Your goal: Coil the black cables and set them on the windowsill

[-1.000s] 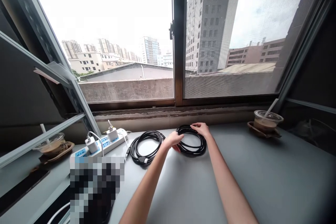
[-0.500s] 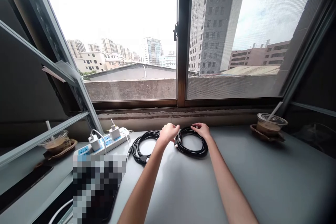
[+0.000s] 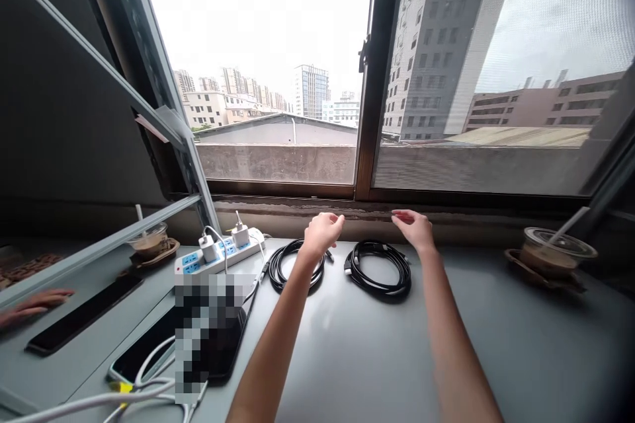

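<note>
Two coils of black cable lie side by side on the grey desk [image 3: 327, 357]. Over the back of the left coil [image 3: 278, 281], my left hand [image 3: 322, 232] is raised, loosely curled, with a gap between thumb and fingers and nothing visible in it. A cable end [image 3: 329, 255] shows just below that hand. My right hand [image 3: 415, 228] hovers behind and right of the right coil [image 3: 381, 292], its fingers extended leftward and holding nothing. A pale metal plug [image 3: 348, 268] sits at that coil's left edge.
A power strip [image 3: 251, 250] with white chargers stands at the back left. Phones [image 3: 89, 310] and white cables [image 3: 149, 391] lie left, beside another person's hand [image 3: 40, 307]. Drink cups [image 3: 149, 243] [image 3: 555, 252] stand on holders at both sides. A metal frame [image 3: 129, 236] crosses the left.
Both hands have lifted off the coils, the right one moving right and up. The view has swung left, bringing another person's hand and more white cable into sight.
</note>
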A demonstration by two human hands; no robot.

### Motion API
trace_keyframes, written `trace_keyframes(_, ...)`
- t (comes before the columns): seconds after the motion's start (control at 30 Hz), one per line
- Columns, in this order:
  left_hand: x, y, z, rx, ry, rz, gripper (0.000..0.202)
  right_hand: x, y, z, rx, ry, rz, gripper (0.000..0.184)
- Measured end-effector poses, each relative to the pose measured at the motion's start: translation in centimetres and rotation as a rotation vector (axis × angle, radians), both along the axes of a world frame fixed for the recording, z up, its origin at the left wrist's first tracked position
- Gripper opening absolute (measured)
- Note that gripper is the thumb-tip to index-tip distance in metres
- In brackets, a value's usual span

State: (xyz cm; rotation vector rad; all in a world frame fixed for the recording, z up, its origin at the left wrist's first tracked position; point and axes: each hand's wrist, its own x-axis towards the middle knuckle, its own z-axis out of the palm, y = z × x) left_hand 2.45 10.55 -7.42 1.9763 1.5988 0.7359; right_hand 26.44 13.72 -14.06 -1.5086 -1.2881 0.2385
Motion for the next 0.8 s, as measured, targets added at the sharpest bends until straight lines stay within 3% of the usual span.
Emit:
trace_keyframes(0.2, 0.5, -0.5, 0.1, -0.022, -0.011, -0.037, 0.038, 0.0, -4.0, 5.6, 0.282, 0.111, -0.029, 0.022)
trace_keyframes(0.37, 0.7, -1.0, 0.5, -0.037, -0.003, -0.117, 0.044, -0.7, -6.5, 7.8, 0.381, 0.152, -0.001, 0.025)
trace_keyframes(0.47, 0.5, -0.6, 0.2, -0.092, 0.073, -0.080, 0.047, -1.2, -7.5, 8.6, 0.421, 0.172, 0.011, 0.024)
trace_keyframes(0.63, -0.3, 1.6, -2.7, -0.225, 0.305, 0.105, 0.028, -2.0, -9.0, 9.8, 0.430, 0.161, 0.023, 0.024)
trace_keyframes(0.8, -0.8, 3.4, -5.8, -0.284, 0.428, 0.203, 0.031, -3.1, -10.4, 10.8, 0.370, 0.106, 0.061, 0.020)
